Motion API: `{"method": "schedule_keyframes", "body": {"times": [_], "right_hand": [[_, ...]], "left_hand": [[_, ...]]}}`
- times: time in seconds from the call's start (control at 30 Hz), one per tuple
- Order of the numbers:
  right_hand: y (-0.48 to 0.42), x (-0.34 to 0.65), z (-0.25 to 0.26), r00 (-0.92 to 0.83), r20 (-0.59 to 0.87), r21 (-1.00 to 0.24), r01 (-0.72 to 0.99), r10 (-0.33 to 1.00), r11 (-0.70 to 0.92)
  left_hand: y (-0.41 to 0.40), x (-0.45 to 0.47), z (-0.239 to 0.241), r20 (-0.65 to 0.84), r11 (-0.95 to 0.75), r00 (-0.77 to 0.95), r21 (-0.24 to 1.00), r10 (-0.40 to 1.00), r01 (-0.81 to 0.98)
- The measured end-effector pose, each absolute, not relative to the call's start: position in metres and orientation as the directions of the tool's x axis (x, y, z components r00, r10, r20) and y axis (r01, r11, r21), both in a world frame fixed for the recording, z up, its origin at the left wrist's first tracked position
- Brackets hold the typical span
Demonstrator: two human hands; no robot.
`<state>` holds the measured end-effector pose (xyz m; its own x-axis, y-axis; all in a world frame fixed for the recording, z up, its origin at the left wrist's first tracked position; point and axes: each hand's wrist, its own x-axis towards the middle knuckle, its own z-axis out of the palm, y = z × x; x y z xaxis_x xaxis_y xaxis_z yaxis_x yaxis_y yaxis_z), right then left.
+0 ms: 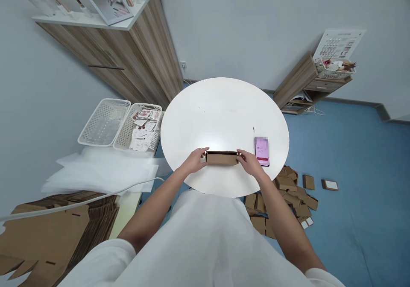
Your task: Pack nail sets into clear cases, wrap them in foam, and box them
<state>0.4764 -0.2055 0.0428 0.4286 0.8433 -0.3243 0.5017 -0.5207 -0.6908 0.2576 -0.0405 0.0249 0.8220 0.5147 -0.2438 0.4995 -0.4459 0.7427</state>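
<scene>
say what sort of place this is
Probably a packing room: stacked flat brown cardboard blanks, small brown cardboard boxes heaped on the blue floor, and a long brown cardboard box being handled.

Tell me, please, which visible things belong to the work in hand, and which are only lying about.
Probably in the work:
cardboard box, held between left hand and right hand
round table beneath it
flat cardboard stack
small boxes on the floor

Seemingly just lying about:
phone
white baskets
framed picture
</scene>
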Motion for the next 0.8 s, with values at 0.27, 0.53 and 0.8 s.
{"method": "schedule_keyframes", "body": {"times": [0.27, 0.53, 0.8], "right_hand": [[-0.2082, 0.4793, 0.0431, 0.392, -0.332, -0.731, 0.468, 0.858, -0.497], [-0.2097, 0.4815, 0.04, 0.4, -0.329, -0.747, 0.444, 0.856, -0.495], [-0.2087, 0.4808, 0.0379, 0.395, -0.3, -0.752, 0.462, 0.868, -0.47]], "left_hand": [[-0.0412, 0.2556, 0.0249, -0.199, -0.474, 0.834, 0.744, 0.515, 0.471], [-0.0441, 0.2541, 0.0241, -0.16, -0.473, 0.835, 0.761, 0.526, 0.443], [-0.045, 0.2539, 0.0227, -0.152, -0.484, 0.83, 0.751, 0.536, 0.449]]}}
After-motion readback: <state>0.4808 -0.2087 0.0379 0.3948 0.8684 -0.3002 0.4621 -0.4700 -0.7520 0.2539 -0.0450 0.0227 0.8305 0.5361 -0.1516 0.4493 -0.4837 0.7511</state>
